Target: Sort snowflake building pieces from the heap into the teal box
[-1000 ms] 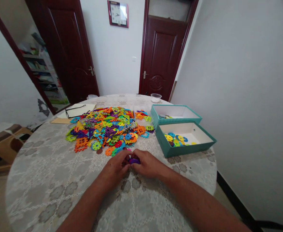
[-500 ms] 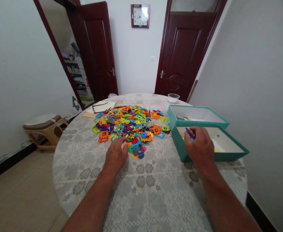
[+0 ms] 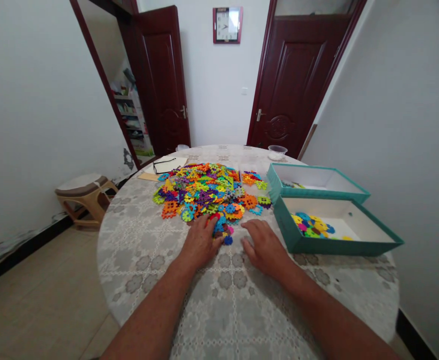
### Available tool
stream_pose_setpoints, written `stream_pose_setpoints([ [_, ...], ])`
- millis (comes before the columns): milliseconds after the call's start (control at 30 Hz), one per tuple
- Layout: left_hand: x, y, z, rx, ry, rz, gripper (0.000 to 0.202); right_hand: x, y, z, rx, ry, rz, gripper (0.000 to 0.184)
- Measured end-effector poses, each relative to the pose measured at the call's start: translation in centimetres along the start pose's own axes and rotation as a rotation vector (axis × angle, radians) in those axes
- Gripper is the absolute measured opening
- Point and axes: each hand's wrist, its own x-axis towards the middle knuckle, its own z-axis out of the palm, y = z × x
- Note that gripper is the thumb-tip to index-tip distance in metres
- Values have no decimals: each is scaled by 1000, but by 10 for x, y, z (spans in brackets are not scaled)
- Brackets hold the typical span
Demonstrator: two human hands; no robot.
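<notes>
A pile of colourful plastic interlocking pieces [image 3: 208, 192] lies in the middle of the round table [image 3: 148, 260]. My left hand [image 3: 200, 242] rests at the pile's near edge, fingers extended and touching a few loose pieces [image 3: 223, 232]. Just right of those pieces my right hand [image 3: 266, 247] lies flat on the cloth, fingers spread, holding nothing. A teal box [image 3: 377, 244] to the right holds several round pieces [image 3: 311, 226] in its left part.
A second teal box [image 3: 279, 182] sits behind the first. A clear bowl [image 3: 277, 151], glasses on a notebook [image 3: 165, 165] and a wooden stool [image 3: 84, 192] on the floor at left. Two dark red doors and a wall clock stand behind.
My right hand has come back from the near teal box to the table beside the pile, and the purple piece it held is no longer in it. The left hand stayed at the pile's edge.
</notes>
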Motion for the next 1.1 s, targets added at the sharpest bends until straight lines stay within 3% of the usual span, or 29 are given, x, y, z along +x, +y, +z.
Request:
stream_pose_setpoints([
  [100, -1, 0, 1, -48, -9, 44, 62, -5, 2, 19, -3, -154, 54, 40],
  [200, -4, 3, 2, -105, -28, 103, 59, -5, 4, 23, -10, -216, 93, 43],
  [433, -14, 23, 7, -240, -118, 263, 55, -1, 8, 12, 75, -259, 136, 41],
  [667, -16, 29, 3, -386, -186, 387, 44, -2, 28, -8, 234, -334, 146, 28],
  [800, -15, 29, -12, -349, -145, 353, 42, -1, 33, -9, 262, -247, 218, 28],
  [900, -14, 21, -24, -235, -126, 262, 52, -1, 28, -3, 235, -160, 238, 31],
  [1000, -14, 9, -28, -144, -165, 169, 58, -1, 19, 5, 147, -192, 218, 41],
  [1100, -15, 3, -25, -126, -231, 147, 58, 1, 10, 11, 66, -246, 233, 39],
])
